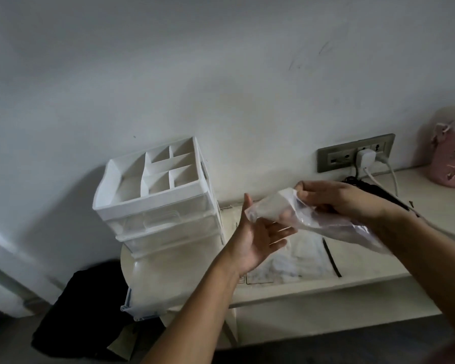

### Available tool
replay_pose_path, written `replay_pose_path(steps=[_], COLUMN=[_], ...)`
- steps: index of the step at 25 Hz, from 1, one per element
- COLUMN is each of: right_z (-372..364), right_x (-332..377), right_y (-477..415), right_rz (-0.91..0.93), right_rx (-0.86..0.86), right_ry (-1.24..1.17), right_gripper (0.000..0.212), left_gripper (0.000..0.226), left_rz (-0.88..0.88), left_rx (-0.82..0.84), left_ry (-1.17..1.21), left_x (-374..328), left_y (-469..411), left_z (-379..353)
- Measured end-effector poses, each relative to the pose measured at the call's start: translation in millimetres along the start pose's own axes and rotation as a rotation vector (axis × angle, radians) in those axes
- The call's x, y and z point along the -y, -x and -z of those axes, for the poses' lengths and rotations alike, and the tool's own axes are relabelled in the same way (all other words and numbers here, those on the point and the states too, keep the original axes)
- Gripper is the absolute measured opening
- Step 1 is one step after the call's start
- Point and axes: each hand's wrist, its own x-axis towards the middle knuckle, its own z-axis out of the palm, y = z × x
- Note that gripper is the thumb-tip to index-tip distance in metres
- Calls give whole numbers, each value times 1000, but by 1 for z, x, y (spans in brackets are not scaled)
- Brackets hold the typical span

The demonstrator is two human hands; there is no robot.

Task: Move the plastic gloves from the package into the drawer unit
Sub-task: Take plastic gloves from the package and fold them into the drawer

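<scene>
A clear plastic glove (271, 208) hangs in the air above the desk, to the right of the drawer unit. My right hand (334, 198) pinches its upper edge with curled fingers. My left hand (258, 237) lies palm up under the glove's lower end, fingers straight and touching the film. The white drawer unit (158, 206) stands on a round stool, its top tray split into compartments. Its lowest clear drawer (153, 290) is pulled out toward me. The flat glove package (294, 258) lies on the desk below my hands.
A wall socket (355, 153) with a white charger and cables sits behind my right hand. A black cable (378, 193) lies along the desk. A pink container (452, 158) stands at far right. Dark cloth (84, 311) lies on the floor by the stool.
</scene>
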Motion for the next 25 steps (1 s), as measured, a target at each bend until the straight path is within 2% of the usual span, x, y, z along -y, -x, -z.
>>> replay_pose_path(steps=[2,6,9,12,14,16,20,22,25], right_z=[-8,-18,-26,-39,-49,-58,-76,-88,-108], right_x=[4,12,18,25,27,26,22,24,19], right_y=[-2,-8,-15,-21,-26,-32,-47,-54,-68], right_rz=[-14,-22,4,45,32,-3,-24,-77,-130], right_rx=[38,132,168,217,240,272,362,246,-136], right_ry=[38,-78,-154,-199,-231,-267,-176,-62,-3], right_gripper=[22,16,18,19,20,25,41,44,24], left_gripper=[103,116,122,142,140,120,35,13,17], left_rz=[-28,-84,-126,-158,-191,-231,-283,-209,-105], left_rx=[63,-33,-1,21,18,-16,-246,-331,-446], left_ry=[25,-8,-175,-393,-571,-652,-589,-579,-625], left_x=[-9,-26,-40,-57,-66,-72,-75,-72,-60], left_y=[7,18,35,58,72,82,101,108,112], left_z=[5,29,52,67,72,70,74,83,108])
